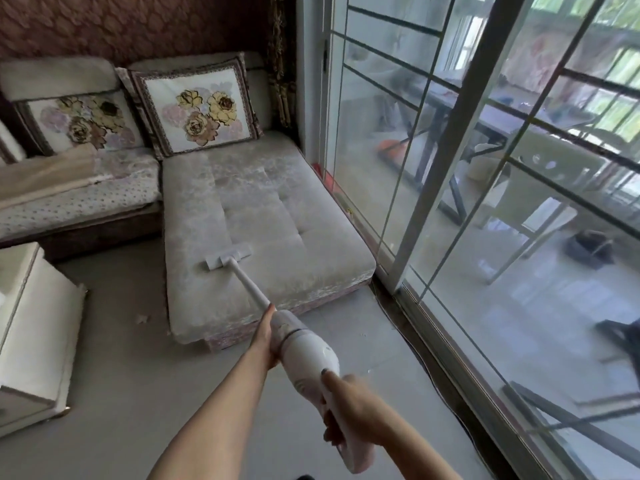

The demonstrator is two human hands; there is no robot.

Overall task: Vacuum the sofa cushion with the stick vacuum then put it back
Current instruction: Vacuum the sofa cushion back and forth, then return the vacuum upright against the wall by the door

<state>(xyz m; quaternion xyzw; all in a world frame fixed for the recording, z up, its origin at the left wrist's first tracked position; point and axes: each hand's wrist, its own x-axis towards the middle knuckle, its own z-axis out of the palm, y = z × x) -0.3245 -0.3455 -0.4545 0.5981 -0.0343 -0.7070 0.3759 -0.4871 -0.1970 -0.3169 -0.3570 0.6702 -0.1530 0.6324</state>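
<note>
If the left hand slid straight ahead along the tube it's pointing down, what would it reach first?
Most likely the vacuum head, resting on the sofa cushion. The left hand points up the bare tube, with nothing between.

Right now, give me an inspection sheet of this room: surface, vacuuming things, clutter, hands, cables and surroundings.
Surface: sofa cushion, pale and tufted, nothing lying on its near half.
Job's things: stick vacuum, its floor head flat on the cushion near the front edge.
Clutter: two flowered pillows at the sofa back; a folded blanket on the left seat; a small scrap on the floor.
Hands: left hand steadies the vacuum body; right hand grips the handle.
Cables: a thin cord runs along the door track.
Surroundings: sliding glass door to the right; white cabinet to the left.
</note>
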